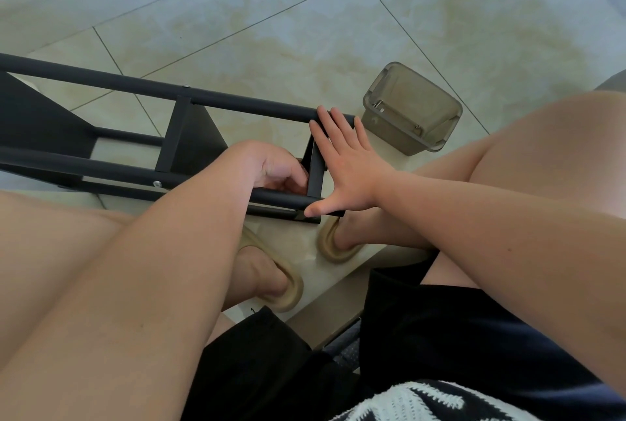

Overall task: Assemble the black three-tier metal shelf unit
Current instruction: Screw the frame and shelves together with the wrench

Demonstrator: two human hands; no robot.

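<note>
So this one looks pretty far along to me. The black shelf unit (135, 85) lies on its side on the tiled floor (338, 31), running from the left edge of the frame into the middle, and it already reads as one frame.

I count three tiers on it: one at far left (37, 115), a middle one (189, 139), and the end tier (316, 170) right at the centre. I make out four poles (101, 168), two plain to see and two half hidden behind them. Two silver screw heads (156, 183) show on the poles by the middle tier.

My guess is the end tier is what's left to fasten. The right hand (345, 163) is flat with its fingers spread, pressed against that tier's outer face. The left hand (267, 166) reaches in behind it with its fingers curled. I can't tell if it's pinching a screw or just gripping the pole.

There's one smoky plastic box (411, 109) at centre right with a few small metal bits inside, so probably some hardware to go. Also two tan slippers (335, 251) just below the frame.
</note>
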